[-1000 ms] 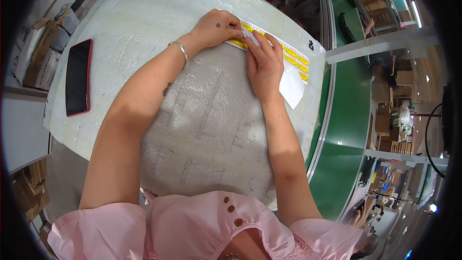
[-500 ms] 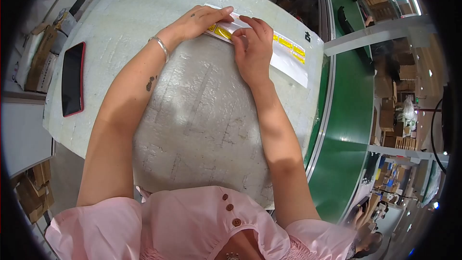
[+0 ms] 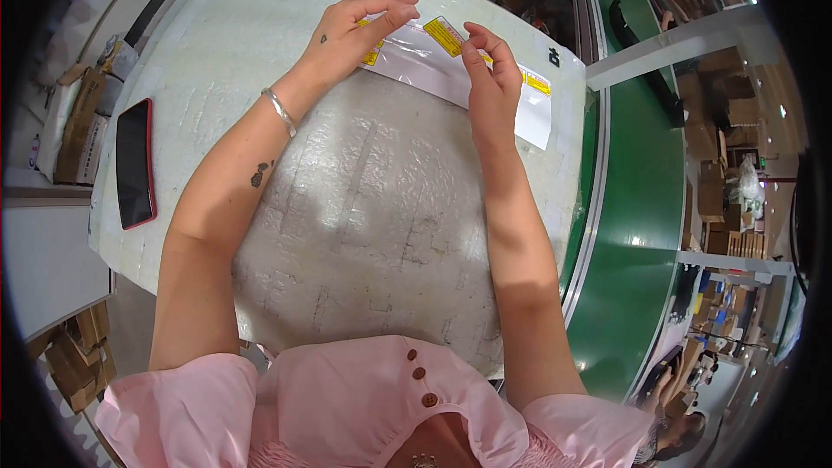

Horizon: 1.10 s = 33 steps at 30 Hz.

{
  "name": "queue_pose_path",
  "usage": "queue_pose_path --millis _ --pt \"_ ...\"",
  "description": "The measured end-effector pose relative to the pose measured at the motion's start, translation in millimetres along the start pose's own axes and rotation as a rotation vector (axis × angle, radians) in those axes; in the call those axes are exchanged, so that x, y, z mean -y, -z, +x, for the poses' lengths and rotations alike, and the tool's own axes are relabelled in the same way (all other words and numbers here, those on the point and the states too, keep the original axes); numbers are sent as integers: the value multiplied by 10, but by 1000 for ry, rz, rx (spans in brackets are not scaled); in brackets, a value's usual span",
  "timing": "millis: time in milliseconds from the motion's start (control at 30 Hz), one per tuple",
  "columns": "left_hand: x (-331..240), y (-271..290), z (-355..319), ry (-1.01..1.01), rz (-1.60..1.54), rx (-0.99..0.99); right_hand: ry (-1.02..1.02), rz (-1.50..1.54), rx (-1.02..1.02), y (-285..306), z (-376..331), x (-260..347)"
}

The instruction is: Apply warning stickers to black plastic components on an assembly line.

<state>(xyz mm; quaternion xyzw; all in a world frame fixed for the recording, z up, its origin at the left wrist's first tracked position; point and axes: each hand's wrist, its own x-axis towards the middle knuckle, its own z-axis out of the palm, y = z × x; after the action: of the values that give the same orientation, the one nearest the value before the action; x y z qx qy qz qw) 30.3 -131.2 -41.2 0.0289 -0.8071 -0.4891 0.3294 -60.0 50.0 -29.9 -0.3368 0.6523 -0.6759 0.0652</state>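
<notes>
A white backing sheet (image 3: 440,78) with a row of yellow labels lies near the far edge of the worn white table (image 3: 364,208). My left hand (image 3: 354,33) rests on the sheet's left end, fingers curled over it. My right hand (image 3: 488,78) pinches one yellow label (image 3: 445,35) between thumb and fingers, its near edge lifted off the sheet. A silver bangle (image 3: 280,111) is on my left wrist.
A dark phone in a red case (image 3: 135,163) lies at the table's left edge. Cardboard boxes (image 3: 76,126) stand left of it. A green conveyor belt (image 3: 637,234) runs along the right side, with shelves and boxes beyond.
The sheet and both hands have shifted toward the far edge. My right hand went from pressing flat on the sheet to pinching a yellow label and lifting it.
</notes>
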Motion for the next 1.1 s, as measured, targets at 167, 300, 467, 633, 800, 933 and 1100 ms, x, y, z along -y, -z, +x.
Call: queue_pose_path --millis 167,300,467,633,800,933,1100 --pt "-148 10 -9 -58 137 62 33 -88 73 9 5 -27" --pt "-95 1 -12 -69 146 102 28 -87 81 -4 -9 -11" --pt "-112 1 -6 -6 62 38 22 53 -103 -71 -18 63" --pt "-100 -34 0 58 -84 82 -93 -134 82 57 19 32" --pt "-92 -99 -17 166 -276 80 157 -134 41 118 64 -86" --pt "-63 -62 -43 328 -58 -29 20 61 -288 227 144 -40" --pt "-5 -29 -78 127 406 196 -59 -262 -457 697 316 -312"
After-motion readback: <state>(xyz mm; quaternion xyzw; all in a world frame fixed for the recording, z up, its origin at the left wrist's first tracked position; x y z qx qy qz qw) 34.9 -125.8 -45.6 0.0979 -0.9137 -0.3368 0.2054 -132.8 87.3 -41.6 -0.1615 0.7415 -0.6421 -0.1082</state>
